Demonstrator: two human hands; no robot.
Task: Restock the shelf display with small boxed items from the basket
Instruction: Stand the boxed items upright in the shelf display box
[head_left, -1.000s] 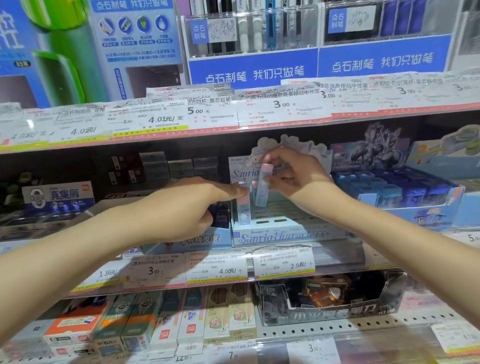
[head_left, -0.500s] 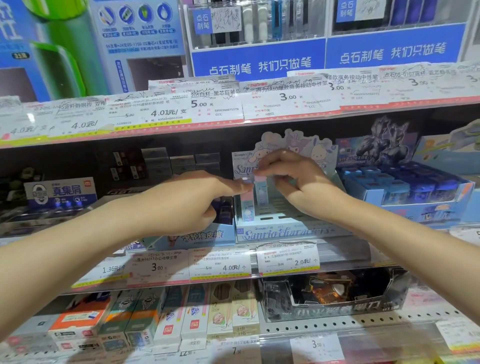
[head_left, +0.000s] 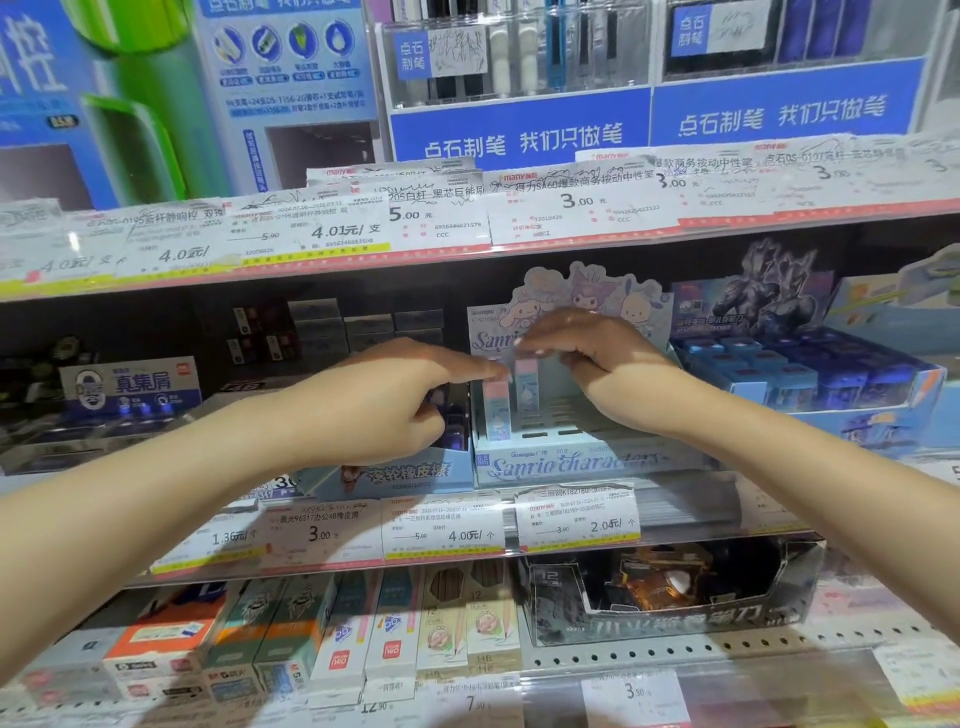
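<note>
The left hand (head_left: 384, 400) extends one finger onto the pink box (head_left: 496, 410); the right hand (head_left: 597, 364), fingers curled, pinches the blue box (head_left: 527, 397). Both boxes stand upright in the Sanrio display tray (head_left: 582, 460), beside a dark-blue box display (head_left: 810, 379).

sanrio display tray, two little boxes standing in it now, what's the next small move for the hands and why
Probably let go and draw the right hand back for another box. The blue box already stands upright in the Sanrio display tray beside the pink box, which the left hand steadies with a fingertip, and most slots to their right look empty.
</note>
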